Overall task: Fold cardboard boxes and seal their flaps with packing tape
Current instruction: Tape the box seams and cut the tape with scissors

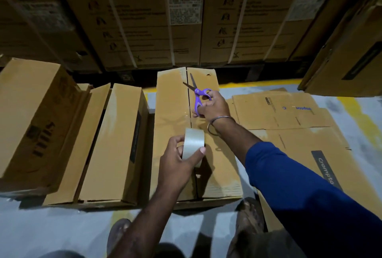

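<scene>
Left hand [177, 160] grips a roll of clear packing tape [193, 144], thumb on its outer face, fingers curled round the far side, held just above the near half of the centre cardboard box [171, 113]. Right hand [213, 106] holds purple-handled scissors [198, 94], fingers through the loops, blades parted and pointing toward the box's far end, over the centre seam where the two flaps meet. Box lies long-ways on the grey floor [41, 226], flaps closed.

Readable print: "CAUTION" on the tall strapped cartons [134, 20] behind; "Crompto" on a dark strip on the flattened cartons [299, 144] right of the box, touching it.

Left: a second folded box [115, 133] just beside the centre one, a narrow gap between, then a larger box [35, 113] tilted against it. Yellow floor line [258, 83] at the far edge. Open floor only near the feet.
</scene>
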